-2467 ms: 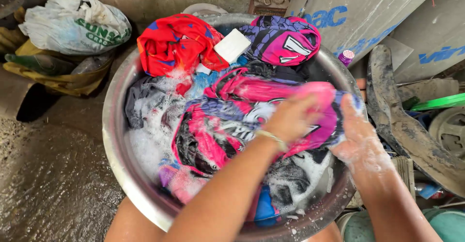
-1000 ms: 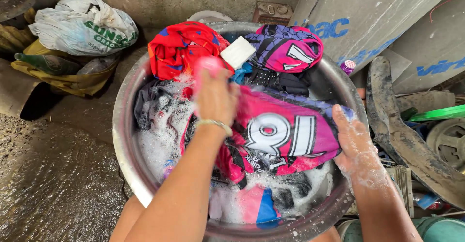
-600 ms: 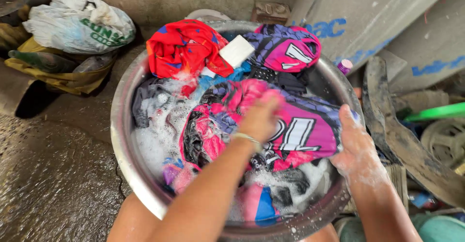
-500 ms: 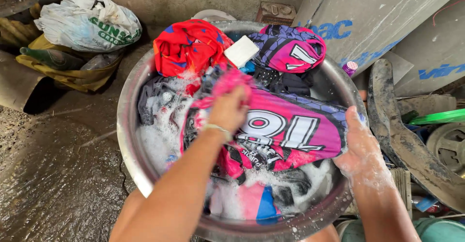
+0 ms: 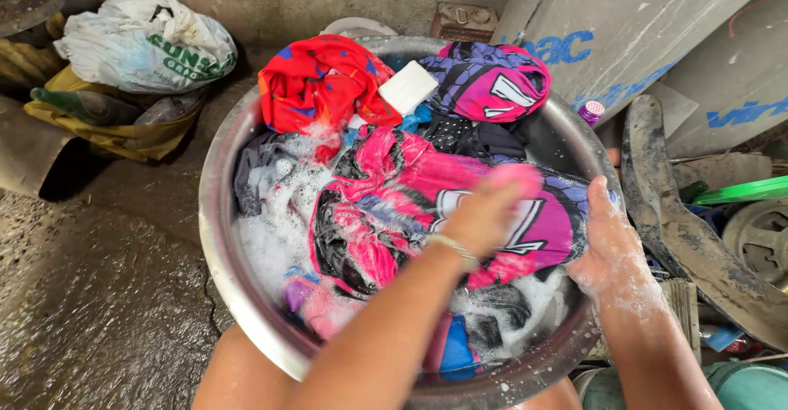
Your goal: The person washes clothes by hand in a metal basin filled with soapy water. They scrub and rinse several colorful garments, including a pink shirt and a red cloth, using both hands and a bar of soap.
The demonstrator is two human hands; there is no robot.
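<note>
- Pink jersey: lies spread across the middle of the round metal basin, half sunk in suds; its long axis runs roughly left to right, from a bunched, dark-patterned end at the person's left to a flatter end with a large white figure at the right.
- Left hand: rests on top of the jersey, right of its centre; fingers are closed over a fold of the pink cloth, and motion blur hides how firmly, so the grip appears clamped rather than proven so.
- Right hand: at the basin's right rim, soapy, fingers curled down onto the jersey's right edge and pinning it there.
- Key relation: both hands sit at the jersey's right-hand portion, close together; the bunched left end lies well away from either grip, nearer the left hand than the right.
- Red garment: heaped on the far rim, apart from both hands.
- White soap bar: just beside the red garment, on the far pile.
- Purple and pink garment: bundled on the far right of the rim.
- White plastic bag: on the wet floor, well left of the basin.
</note>
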